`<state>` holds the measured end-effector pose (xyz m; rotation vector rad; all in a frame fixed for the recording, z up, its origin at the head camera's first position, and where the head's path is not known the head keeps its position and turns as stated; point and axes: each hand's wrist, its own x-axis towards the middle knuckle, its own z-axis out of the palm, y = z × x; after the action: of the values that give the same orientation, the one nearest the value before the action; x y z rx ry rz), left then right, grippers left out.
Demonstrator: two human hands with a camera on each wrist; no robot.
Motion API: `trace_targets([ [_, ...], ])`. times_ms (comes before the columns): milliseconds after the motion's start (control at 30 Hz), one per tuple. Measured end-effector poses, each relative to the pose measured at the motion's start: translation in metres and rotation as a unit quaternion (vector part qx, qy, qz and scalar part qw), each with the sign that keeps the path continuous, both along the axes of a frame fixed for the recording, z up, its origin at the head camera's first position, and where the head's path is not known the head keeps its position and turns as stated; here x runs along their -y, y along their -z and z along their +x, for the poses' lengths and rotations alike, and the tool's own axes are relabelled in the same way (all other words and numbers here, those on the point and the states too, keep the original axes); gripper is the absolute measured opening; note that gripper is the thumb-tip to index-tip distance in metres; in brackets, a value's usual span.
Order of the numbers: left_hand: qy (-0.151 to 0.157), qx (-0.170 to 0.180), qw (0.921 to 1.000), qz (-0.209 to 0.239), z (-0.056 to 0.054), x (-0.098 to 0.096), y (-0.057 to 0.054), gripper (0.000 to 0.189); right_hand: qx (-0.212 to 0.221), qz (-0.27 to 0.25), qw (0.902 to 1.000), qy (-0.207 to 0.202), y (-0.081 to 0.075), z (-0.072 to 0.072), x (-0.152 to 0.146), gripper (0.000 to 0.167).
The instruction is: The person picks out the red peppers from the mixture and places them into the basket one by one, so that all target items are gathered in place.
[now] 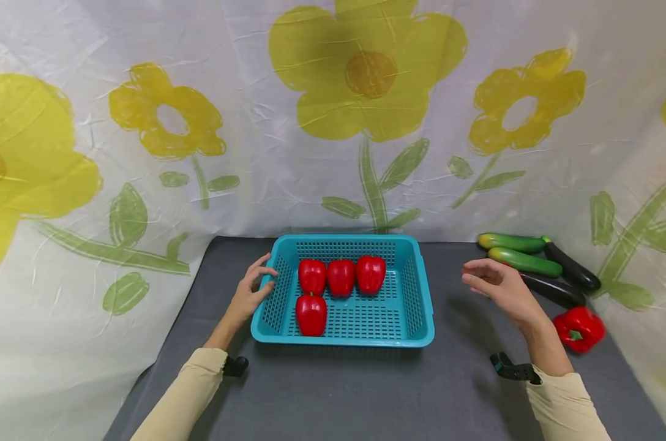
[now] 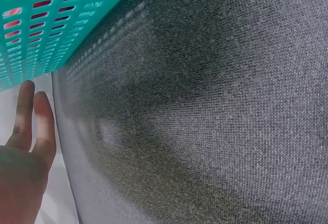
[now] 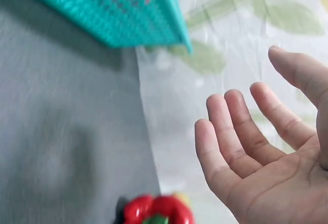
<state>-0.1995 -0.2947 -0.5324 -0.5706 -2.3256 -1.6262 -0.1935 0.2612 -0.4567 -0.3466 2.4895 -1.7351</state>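
A blue-green plastic basket (image 1: 344, 340) with slotted walls stands on the dark cloth, holding several red bell peppers (image 1: 341, 278), three in a row at the back and another at the front left. At its left rim is my left hand (image 1: 249, 295), fingers spread and nothing in its grasp. The left wrist view shows two fingers (image 2: 43, 124) close beside the basket wall (image 2: 61, 29). My right hand (image 1: 501, 285) hovers right of the basket, palm bare and fingers loosely bent in the right wrist view. Beyond it lies another red bell pepper (image 1: 579, 329).
Two zucchini (image 1: 526, 262) and two eggplants (image 1: 572, 266) lie together at the back right, partly hidden by the right hand. A white curtain (image 1: 245, 202) with yellow flowers hangs behind the table and along its sides.
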Motion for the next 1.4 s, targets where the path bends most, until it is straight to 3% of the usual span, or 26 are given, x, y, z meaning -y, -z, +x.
trace_targets([
  [200, -0.004, 0.002, 1.0, 0.001, 0.001, -0.001, 0.001, 0.02, 0.006, -0.03, 0.9995, 0.011, 0.011, 0.005, -0.031, 0.038],
  [500, -0.012, -0.002, 0.9999, -0.01, -0.001, -0.001, 0.0, 0.02, -0.003, 0.009, 0.9972, 0.074, 0.025, 0.007, -0.063, 0.041],
  [800, -0.01, -0.003, 0.9999, -0.005, 0.0, -0.002, -0.001, 0.02, -0.041, 0.033, 0.9903, 0.129, 0.032, 0.012, -0.074, 0.042],
  [1000, -0.009, -0.003, 0.9999, -0.003, 0.001, -0.001, 0.001, 0.019, -0.059, 0.046, 0.9852, 0.154, 0.036, 0.005, -0.073, 0.051],
  [1400, -0.003, -0.006, 1.0, 0.005, -0.002, 0.0, 0.003, 0.02, 0.007, 0.087, 0.9851, 0.148, 0.047, -0.01, -0.072, 0.08],
])
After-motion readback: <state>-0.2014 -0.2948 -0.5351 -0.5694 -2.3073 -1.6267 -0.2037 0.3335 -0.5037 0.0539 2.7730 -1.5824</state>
